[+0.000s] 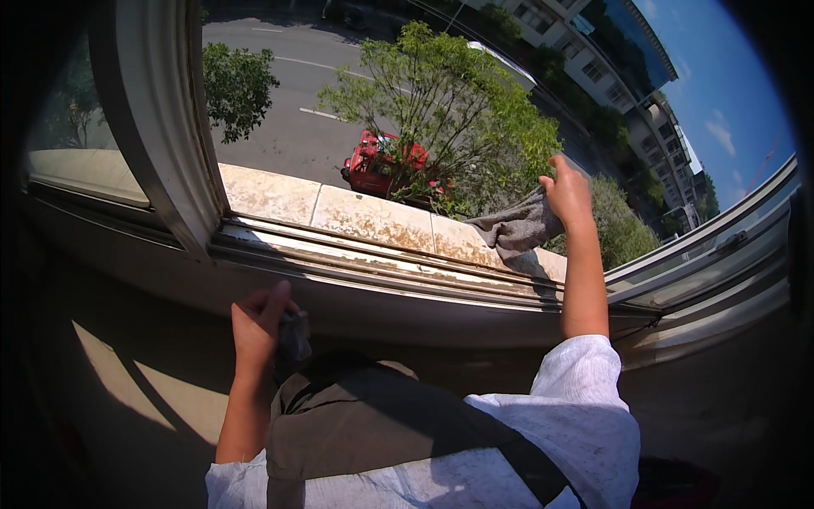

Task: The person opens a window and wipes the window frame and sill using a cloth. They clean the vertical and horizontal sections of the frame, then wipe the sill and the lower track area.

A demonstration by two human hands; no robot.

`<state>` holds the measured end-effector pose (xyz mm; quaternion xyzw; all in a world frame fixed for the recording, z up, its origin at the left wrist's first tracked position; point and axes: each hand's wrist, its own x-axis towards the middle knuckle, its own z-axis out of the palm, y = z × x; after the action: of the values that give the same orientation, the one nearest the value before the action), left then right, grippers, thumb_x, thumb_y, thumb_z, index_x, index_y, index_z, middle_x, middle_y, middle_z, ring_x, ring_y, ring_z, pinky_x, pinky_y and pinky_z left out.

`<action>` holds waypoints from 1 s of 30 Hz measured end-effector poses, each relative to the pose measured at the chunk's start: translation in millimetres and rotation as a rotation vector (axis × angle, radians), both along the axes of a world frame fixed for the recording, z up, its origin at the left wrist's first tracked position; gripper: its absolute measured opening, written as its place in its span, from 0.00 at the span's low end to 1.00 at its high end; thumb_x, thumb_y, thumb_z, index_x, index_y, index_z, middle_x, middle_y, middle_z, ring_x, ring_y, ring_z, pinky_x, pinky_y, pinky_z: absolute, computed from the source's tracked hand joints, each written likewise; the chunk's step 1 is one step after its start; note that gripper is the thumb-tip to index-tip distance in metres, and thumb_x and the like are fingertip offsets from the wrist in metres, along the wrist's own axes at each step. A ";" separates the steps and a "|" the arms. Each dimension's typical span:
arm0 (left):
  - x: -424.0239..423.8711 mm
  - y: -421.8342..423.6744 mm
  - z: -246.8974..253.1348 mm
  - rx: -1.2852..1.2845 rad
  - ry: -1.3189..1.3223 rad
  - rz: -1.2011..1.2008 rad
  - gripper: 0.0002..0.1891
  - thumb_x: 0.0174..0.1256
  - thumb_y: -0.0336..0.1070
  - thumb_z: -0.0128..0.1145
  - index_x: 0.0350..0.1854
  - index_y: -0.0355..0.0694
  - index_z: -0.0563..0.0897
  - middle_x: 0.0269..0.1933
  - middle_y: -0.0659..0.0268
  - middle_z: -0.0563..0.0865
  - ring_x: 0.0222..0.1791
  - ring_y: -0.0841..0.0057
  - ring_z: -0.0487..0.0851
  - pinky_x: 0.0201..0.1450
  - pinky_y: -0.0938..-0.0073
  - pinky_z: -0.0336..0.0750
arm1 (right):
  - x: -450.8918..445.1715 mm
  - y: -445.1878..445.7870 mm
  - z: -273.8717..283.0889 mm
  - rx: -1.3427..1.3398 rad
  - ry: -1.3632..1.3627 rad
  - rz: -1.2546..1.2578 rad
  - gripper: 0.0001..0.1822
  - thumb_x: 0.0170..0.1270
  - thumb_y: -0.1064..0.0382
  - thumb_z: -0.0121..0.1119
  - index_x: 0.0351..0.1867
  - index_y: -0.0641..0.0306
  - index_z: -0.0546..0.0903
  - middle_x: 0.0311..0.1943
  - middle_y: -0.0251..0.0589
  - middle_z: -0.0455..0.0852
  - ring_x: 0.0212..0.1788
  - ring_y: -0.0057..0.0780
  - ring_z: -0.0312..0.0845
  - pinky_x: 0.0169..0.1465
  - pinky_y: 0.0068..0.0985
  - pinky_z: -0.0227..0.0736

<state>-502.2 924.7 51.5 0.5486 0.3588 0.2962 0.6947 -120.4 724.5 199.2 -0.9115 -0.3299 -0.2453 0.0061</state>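
My right hand (568,193) reaches out through the open window and grips a crumpled grey cloth (520,224). The cloth hangs down from my fingers at the outer stone ledge (375,210), which is stained brown in patches. Closer to my body, on the inner side of the sill, my left hand (259,324) is closed around a small greyish, soft-looking item (294,336), mostly in shadow; what it is I cannot tell. Between both hands runs the metal window track (381,270), its light surface worn and dirty.
A sliding window frame (159,127) stands upright at the left, and another framed pane (699,254) slants at the right. Beyond the ledge the view drops to a road (273,95) with a red vehicle (381,165) behind a leafy tree (445,108). Buildings (598,70) stand across the street.
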 end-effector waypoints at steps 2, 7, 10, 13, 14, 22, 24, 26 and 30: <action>-3.5 0.1 -7.2 0.009 -0.030 0.013 0.18 0.59 0.42 0.59 0.16 0.33 0.80 0.14 0.69 0.77 0.15 0.86 0.72 0.19 0.84 0.62 | -10.5 2.1 12.6 0.051 0.109 0.068 0.19 0.50 0.60 0.64 0.44 0.63 0.75 0.28 0.50 0.82 0.35 0.44 0.80 0.39 0.34 0.71; -8.3 -1.7 -9.3 -0.036 -0.051 0.005 0.18 0.58 0.43 0.59 0.17 0.32 0.80 0.14 0.66 0.78 0.13 0.84 0.73 0.17 0.83 0.65 | -41.9 4.3 33.0 0.438 0.990 0.501 0.24 0.45 0.67 0.65 0.47 0.68 0.75 0.38 0.34 0.79 0.41 0.20 0.73 0.45 0.20 0.68; -10.0 -1.0 -9.6 -0.063 -0.043 -0.014 0.19 0.58 0.45 0.59 0.18 0.32 0.81 0.15 0.66 0.78 0.13 0.84 0.73 0.18 0.84 0.65 | -66.3 20.0 19.9 0.399 1.172 0.699 0.23 0.48 0.74 0.60 0.50 0.68 0.74 0.40 0.34 0.79 0.42 0.17 0.72 0.48 0.18 0.67; -15.1 1.6 -12.6 -0.067 -0.028 -0.007 0.19 0.58 0.45 0.60 0.18 0.32 0.81 0.15 0.66 0.78 0.14 0.85 0.73 0.18 0.84 0.65 | -87.5 44.6 3.5 0.136 0.898 0.587 0.17 0.51 0.78 0.55 0.44 0.65 0.79 0.41 0.32 0.80 0.44 0.17 0.72 0.49 0.17 0.66; -17.9 2.4 -16.1 -0.128 -0.059 -0.013 0.18 0.58 0.44 0.59 0.18 0.33 0.80 0.15 0.67 0.78 0.15 0.86 0.73 0.19 0.85 0.64 | -93.1 54.7 -2.8 0.177 0.840 0.612 0.12 0.52 0.78 0.54 0.38 0.65 0.80 0.38 0.33 0.81 0.41 0.19 0.73 0.47 0.18 0.67; -30.7 7.3 -21.6 -0.074 -0.097 0.014 0.18 0.60 0.42 0.58 0.17 0.34 0.80 0.15 0.69 0.78 0.15 0.87 0.72 0.19 0.86 0.64 | -69.1 98.8 -53.0 0.737 1.565 0.843 0.13 0.66 0.57 0.50 0.45 0.62 0.69 0.25 0.40 0.77 0.25 0.22 0.74 0.28 0.20 0.71; -34.3 8.9 -20.0 -0.054 -0.085 0.006 0.18 0.61 0.41 0.57 0.17 0.34 0.80 0.15 0.69 0.78 0.15 0.88 0.72 0.19 0.86 0.64 | -84.7 115.1 -37.2 0.718 1.524 0.942 0.16 0.61 0.58 0.56 0.45 0.64 0.69 0.26 0.37 0.77 0.25 0.20 0.74 0.27 0.17 0.69; -39.7 11.4 -22.0 -0.039 -0.070 0.015 0.18 0.61 0.41 0.57 0.17 0.34 0.80 0.15 0.69 0.78 0.15 0.88 0.72 0.19 0.86 0.63 | -128.9 132.8 -13.2 0.682 1.444 1.019 0.19 0.56 0.60 0.63 0.43 0.66 0.70 0.28 0.36 0.78 0.26 0.19 0.74 0.30 0.16 0.70; -46.7 14.3 -30.5 -0.067 -0.069 0.057 0.17 0.61 0.40 0.56 0.17 0.33 0.80 0.16 0.69 0.78 0.16 0.88 0.72 0.20 0.86 0.63 | -174.6 180.3 -15.7 0.231 1.068 1.069 0.09 0.55 0.66 0.62 0.36 0.67 0.79 0.29 0.36 0.80 0.32 0.20 0.76 0.37 0.20 0.71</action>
<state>-548.9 939.0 21.0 0.5041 0.3599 0.3221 0.7160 -295.0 904.8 183.6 -0.6165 -0.6506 0.2319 0.3780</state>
